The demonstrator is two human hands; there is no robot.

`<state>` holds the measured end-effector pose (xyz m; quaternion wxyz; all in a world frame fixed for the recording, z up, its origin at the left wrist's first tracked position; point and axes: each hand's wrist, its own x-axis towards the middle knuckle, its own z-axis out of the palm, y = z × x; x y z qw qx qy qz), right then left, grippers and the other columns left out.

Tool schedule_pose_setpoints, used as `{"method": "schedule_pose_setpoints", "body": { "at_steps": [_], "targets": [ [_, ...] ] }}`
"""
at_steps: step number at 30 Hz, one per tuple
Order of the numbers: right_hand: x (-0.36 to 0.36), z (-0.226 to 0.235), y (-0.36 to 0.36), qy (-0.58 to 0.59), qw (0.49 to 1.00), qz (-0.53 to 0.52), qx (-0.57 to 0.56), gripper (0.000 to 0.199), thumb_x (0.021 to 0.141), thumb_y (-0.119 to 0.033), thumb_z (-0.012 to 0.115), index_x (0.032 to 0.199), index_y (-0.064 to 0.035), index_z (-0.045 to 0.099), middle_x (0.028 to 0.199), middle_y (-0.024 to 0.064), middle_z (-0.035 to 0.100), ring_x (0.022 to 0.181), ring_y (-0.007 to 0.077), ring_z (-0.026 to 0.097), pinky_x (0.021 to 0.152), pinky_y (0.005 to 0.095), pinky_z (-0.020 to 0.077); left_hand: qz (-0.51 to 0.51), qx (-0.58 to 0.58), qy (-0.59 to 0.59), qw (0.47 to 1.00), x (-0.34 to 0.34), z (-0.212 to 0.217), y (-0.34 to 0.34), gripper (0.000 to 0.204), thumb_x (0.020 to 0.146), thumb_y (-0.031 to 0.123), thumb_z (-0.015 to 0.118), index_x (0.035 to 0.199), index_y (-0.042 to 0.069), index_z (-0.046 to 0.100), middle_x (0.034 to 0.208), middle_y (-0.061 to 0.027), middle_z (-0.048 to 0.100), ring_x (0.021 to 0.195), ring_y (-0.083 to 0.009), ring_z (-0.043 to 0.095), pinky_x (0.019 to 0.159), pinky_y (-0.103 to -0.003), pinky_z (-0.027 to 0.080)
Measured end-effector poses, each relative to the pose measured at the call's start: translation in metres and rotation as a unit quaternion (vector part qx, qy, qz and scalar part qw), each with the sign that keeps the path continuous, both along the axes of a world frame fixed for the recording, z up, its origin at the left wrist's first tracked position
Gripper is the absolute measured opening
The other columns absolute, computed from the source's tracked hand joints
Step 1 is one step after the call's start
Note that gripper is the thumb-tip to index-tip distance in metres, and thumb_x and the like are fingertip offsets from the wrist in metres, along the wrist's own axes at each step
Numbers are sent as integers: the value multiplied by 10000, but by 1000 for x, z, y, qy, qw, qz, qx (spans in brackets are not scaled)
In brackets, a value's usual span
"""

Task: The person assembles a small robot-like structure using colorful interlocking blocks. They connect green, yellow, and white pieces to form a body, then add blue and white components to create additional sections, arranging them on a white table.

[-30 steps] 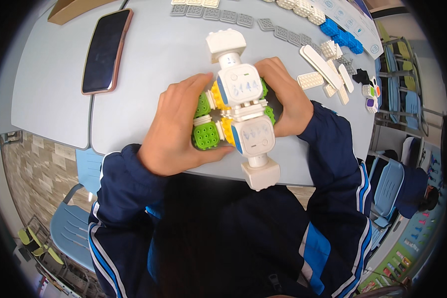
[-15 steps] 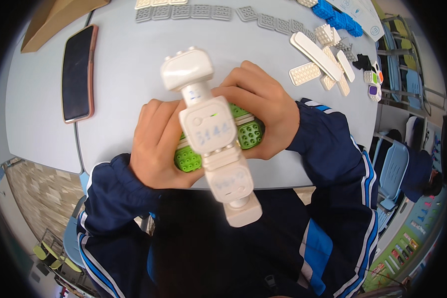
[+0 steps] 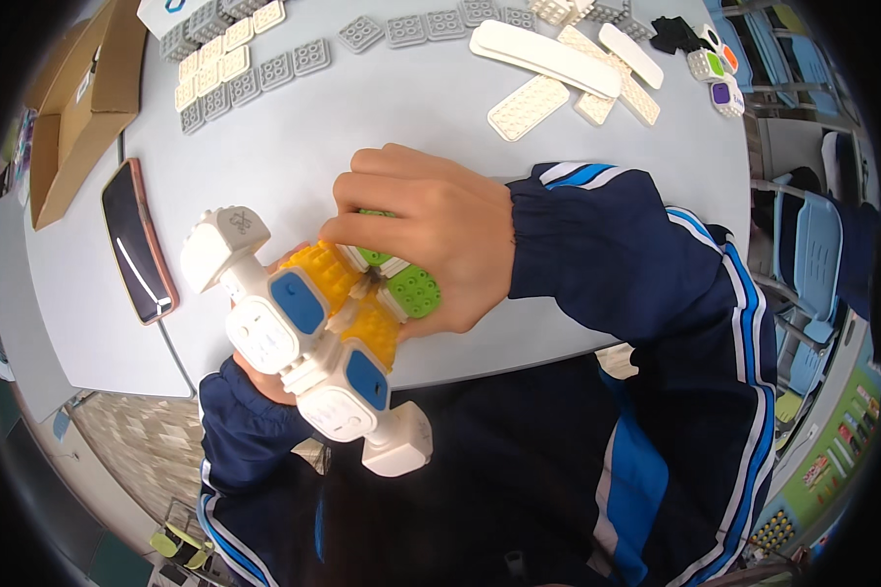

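Observation:
A block model of white motor-like modules [image 3: 269, 333] with blue panels [image 3: 367, 377], yellow studded blocks [image 3: 328, 269] and green studded blocks [image 3: 413, 292] is held above the table's near edge. My right hand [image 3: 431, 225] grips its right side, fingers curled over the green blocks and thumb below. Most of my left hand [image 3: 261, 382] is hidden behind the white modules; the part that shows is closed round the model's left side. The white modules form a tilted row, with one end toward my body.
A phone [image 3: 139, 240] lies at left beside an open cardboard box [image 3: 88, 108]. Grey square plates [image 3: 276, 70] and cream ones [image 3: 235, 64] line the far side. Long white beams [image 3: 543, 59] are piled at far right, near small coloured-faced cubes [image 3: 724, 96].
The model has turned and moved left, bringing its yellow blocks and blue panels into sight. My left hand has gone mostly behind it. My head view has shifted too.

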<state>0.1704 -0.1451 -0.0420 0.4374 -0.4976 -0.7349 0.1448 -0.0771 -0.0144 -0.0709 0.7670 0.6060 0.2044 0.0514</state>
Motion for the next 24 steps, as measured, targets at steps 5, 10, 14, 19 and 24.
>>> {"method": "schedule_pose_setpoints", "body": {
  "at_steps": [5, 10, 14, 19, 24],
  "targets": [
    [0, 9, -7, -38, 998, -11, -57, 892, 504, -311, 963, 1248, -9, 575, 1115, 148, 552, 979, 326, 558, 818, 391, 470, -47, 417, -45, 907, 12, 19, 2, 696, 738, 160, 866, 1344, 9, 559, 1340, -186, 587, 1186, -317, 605, 998, -433, 502],
    [10, 31, -18, -98, 992, -48, -58, 1094, 559, -407, 956, 1443, 23, 474, 1278, 198, 558, 1102, 377, 561, 945, 415, 474, -31, 472, 1, 881, 11, 50, -7, 1141, 563, 309, 981, 1491, -12, 399, 1509, -253, 403, 1370, -437, 416, 1150, -499, 319],
    [25, 69, -22, -41, 998, -19, -52, 1090, 628, -440, 929, 1478, 42, 446, 1399, 214, 542, 1182, 382, 563, 1005, 438, 460, 27, 463, -38, 885, -9, 86, 8, 1254, 553, 469, 984, 1507, -70, 375, 1523, -280, 376, 1434, -389, 379, 1186, -479, 275],
    [4, 73, -15, 44, 998, 31, -20, 1040, 681, -512, 877, 1439, 77, 476, 1424, 212, 535, 1189, 342, 564, 1020, 418, 457, 57, 494, -145, 856, 7, 88, 3, 1141, 573, 557, 948, 1391, -104, 505, 1365, -269, 542, 1221, -363, 584, 1045, -441, 461],
    [-9, 66, -13, 27, 1000, 6, -7, 1035, 708, -601, 810, 1431, 67, 488, 1309, 179, 521, 1148, 298, 570, 980, 383, 468, 47, 524, -186, 830, 25, 82, -4, 1031, 667, 512, 917, 1376, -114, 505, 1325, -279, 561, 1174, -390, 614, 1000, -430, 494]
  ]
}}
